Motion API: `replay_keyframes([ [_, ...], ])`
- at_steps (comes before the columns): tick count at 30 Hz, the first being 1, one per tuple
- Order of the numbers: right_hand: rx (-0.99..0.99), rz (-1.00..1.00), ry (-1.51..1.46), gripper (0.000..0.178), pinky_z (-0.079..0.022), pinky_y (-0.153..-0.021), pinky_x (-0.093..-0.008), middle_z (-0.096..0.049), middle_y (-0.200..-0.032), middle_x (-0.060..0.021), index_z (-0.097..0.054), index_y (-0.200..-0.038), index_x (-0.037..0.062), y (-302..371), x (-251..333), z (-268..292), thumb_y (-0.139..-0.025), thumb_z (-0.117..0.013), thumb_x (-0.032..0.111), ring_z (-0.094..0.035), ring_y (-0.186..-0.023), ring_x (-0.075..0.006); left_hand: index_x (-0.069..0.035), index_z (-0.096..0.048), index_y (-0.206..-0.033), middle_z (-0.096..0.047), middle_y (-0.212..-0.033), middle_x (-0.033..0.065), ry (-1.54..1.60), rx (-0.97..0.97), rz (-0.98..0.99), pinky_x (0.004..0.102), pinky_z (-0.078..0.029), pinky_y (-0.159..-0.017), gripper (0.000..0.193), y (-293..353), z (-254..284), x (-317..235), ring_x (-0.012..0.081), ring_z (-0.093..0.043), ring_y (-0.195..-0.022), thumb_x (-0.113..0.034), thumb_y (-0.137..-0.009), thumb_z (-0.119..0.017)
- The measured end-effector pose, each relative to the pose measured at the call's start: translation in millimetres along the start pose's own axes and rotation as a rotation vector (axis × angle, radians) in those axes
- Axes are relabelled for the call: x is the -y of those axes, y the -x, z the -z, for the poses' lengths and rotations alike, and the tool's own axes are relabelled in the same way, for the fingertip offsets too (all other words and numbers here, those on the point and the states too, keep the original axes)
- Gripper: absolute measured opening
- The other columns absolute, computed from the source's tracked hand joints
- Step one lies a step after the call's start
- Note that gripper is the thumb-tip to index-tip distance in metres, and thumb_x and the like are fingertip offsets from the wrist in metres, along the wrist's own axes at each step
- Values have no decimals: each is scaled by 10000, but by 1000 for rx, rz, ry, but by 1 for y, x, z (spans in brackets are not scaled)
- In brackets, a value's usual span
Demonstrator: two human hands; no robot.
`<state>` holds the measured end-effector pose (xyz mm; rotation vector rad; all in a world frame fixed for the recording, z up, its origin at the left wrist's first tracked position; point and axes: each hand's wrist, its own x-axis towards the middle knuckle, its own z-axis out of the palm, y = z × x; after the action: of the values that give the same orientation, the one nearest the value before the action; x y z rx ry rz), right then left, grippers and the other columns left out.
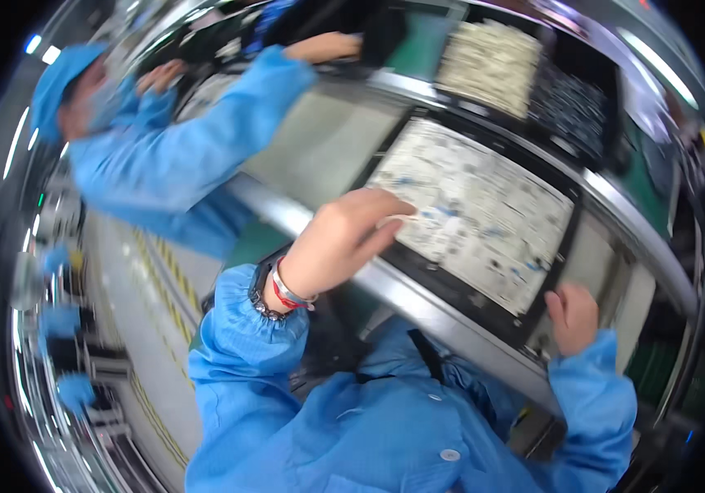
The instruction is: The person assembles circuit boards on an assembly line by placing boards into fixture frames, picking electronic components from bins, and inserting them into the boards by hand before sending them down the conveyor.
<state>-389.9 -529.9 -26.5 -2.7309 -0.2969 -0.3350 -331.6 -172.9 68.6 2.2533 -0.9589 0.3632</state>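
Observation:
My left hand [348,234], with bands around its wrist, is over the near left edge of a black-framed panel [476,214]. Its thumb and fingers are closed in a pinch on a small white piece [398,219], too blurred to name. Pale, flat-looking parts with a few blue and dark spots cover the panel, which lies tilted on a metal-railed conveyor line. My right hand [576,319] is beside the panel's near right corner. Its fingers are curled, the thumb stands up, and the fingertips are hidden; whether it holds anything does not show.
A co-worker in a blue smock and cap [180,156] reaches across the line at the left. Beyond the panel stand a container of cream-coloured pieces [488,67] and a black bin of dark pieces [573,107]. A metal rail [443,308] runs between my body and the panel.

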Motion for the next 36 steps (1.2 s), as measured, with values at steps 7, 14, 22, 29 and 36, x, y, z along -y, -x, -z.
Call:
replay_keyframes([
  [7,54,19,-270,335,-389,-557,-378,-545,-605,-131,-483,-738,14,-11,-29,-17,-916,-490,298,-539,-601,-269,11,-615,-965,-617,-939,159,-515,-247,759,369,-469,-740,190,200,0,63,350,-586,-851,-138,-860,-561],
  [14,226,89,-539,298,-466,-666,-345,-624,-776,-183,-552,-907,-27,-21,-21,9,-923,-511,268,-628,-745,-275,-23,-607,-959,-586,-951,141,-829,-264,725,404,-449,-776,276,237,-46,42,330,-546,-928,-270,-838,-594],
  [22,121,36,-538,315,-461,-648,-283,-628,-710,-106,-608,-853,-57,-8,-21,60,-940,-469,213,-602,-684,-168,-19,-605,-835,-569,-790,154,-841,-242,695,412,-438,-700,177,232,-19,-18,342,-547,-797,-195,-823,-603],
  [29,133,152,-591,289,-461,-649,-281,-623,-706,-101,-617,-836,-41,3,-17,60,-934,-471,188,-597,-678,-167,-29,-569,-769,-543,-732,127,-734,-362,690,382,-446,-617,301,217,-6,-110,325,-543,-707,-275,-699,-729],
  [36,320,448,-497,198,-432,-819,-384,-623,-919,-147,-604,-957,11,18,15,84,-859,-555,176,-579,-899,-313,-22,-583,-696,-520,-646,83,-934,-478,372,328,-399,-485,394,173,22,-216,265,-509,-565,-326,-557,-792],
])
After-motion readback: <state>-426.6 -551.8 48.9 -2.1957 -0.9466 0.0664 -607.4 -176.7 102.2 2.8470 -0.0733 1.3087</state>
